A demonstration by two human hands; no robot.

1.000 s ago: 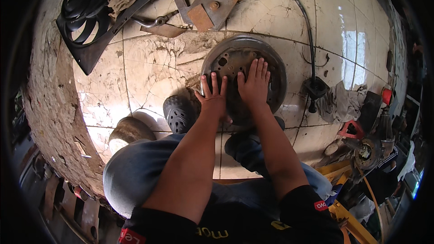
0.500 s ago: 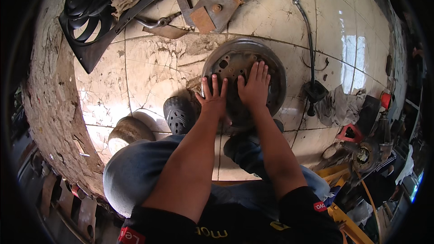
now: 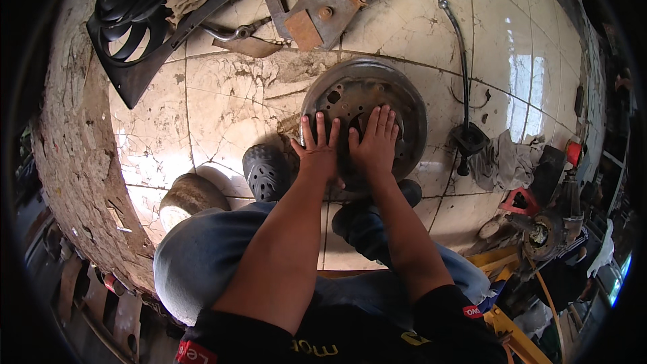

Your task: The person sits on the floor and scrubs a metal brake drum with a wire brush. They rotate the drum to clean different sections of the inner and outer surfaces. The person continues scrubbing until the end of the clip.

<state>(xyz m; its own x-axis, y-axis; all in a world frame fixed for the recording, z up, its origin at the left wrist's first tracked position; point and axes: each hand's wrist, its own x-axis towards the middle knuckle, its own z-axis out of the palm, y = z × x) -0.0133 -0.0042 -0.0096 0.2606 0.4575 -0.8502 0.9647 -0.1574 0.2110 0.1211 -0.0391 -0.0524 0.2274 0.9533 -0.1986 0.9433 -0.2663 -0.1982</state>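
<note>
A dark, worn steel wheel rim (image 3: 397, 81) lies flat on the tiled floor in front of me, its holed centre disc facing up. My left hand (image 3: 318, 148) is spread over its left edge, fingers apart and pointing away from me. Across the middle of the disc, my right hand (image 3: 375, 141) lies flat with its fingers stretched out and close together. Neither hand grips anything. Both palms and part of the disc beneath them are hidden.
Beyond the rim lie a rusty metal bracket (image 3: 306, 10) and a black fan shroud (image 3: 114, 71). A black cable-like lever (image 3: 464, 61) and a grey rag (image 3: 505, 162) are on the right. My clog (image 3: 267, 172) and a rounded metal piece (image 3: 195, 192) are at the near left.
My right hand has slid slightly left and toward me across the disc. My left hand and the rim look nearly unchanged.
</note>
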